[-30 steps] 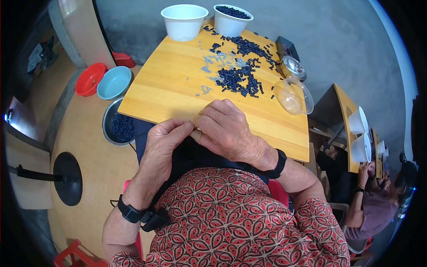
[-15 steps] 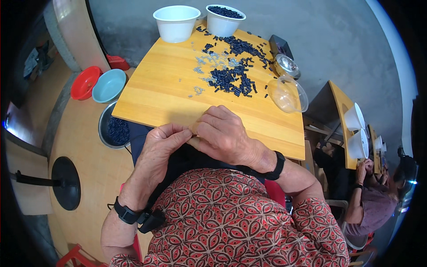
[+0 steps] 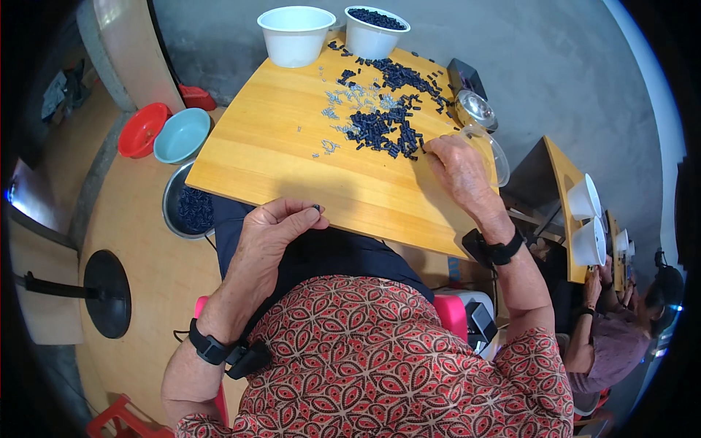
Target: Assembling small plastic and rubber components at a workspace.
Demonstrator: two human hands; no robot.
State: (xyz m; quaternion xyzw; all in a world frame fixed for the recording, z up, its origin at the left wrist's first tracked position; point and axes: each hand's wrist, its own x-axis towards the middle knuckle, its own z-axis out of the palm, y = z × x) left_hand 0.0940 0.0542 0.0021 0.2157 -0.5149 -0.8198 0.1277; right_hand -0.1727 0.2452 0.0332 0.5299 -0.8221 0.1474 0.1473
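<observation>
Above the table's near edge, my left hand [image 3: 276,232] pinches a small dark piece [image 3: 317,208] between thumb and forefinger. My right hand [image 3: 461,171] is over the right side of the table, fingers curled together, their tips at the right edge of a pile of short black cylindrical pieces [image 3: 376,130]. Whatever those fingertips hold is hidden or too small to name. Small clear or silvery bits [image 3: 355,95] lie scattered left of and among the black pieces. Behind my right hand, a clear plastic bowl [image 3: 500,157] is partly covered.
On the wooden table [image 3: 255,160] stand a white tub [image 3: 296,40], a white tub of black pieces [image 3: 374,36], a metal bowl [image 3: 475,109] and a dark box [image 3: 466,77]. Basins, red [image 3: 142,131] and blue [image 3: 179,139], sit left. Another person [image 3: 613,343] works at right.
My right hand has left my left hand and moved right and forward to the edge of the black pile. My left hand has stayed nearly in place, its dark piece now visible.
</observation>
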